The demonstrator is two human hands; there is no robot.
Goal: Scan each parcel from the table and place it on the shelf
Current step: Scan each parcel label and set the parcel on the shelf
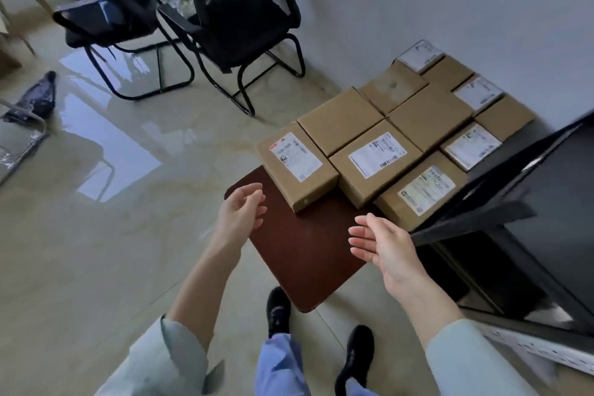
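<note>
We hold both hands out over the bare near end of the dark brown surface (299, 254). Our left hand (242, 212) has a loose, half-curled grip and holds nothing; our right hand (382, 246) has a wide, flat grip, also empty. The parcels (379, 151) lie packed edge to edge at twelve to two o'clock, running back to the wall. The nearest parcel (297, 167) sits at twelve o'clock, its label up, just beyond our left fingertips.

We judge the main risk to be that nearest parcel: it appears to sit close to the surface's left edge, so a one-handed pull could tip it to the floor. No scanner shows in view, so we cannot tell how the scan gets done. With boxes touching, lifting one may drag its neighbour.

The black shelf (520, 202) juts in at three o'clock, partly over the parcels, and could catch our right arm. Two black chairs (231, 26) stand well apart at eleven o'clock.
</note>
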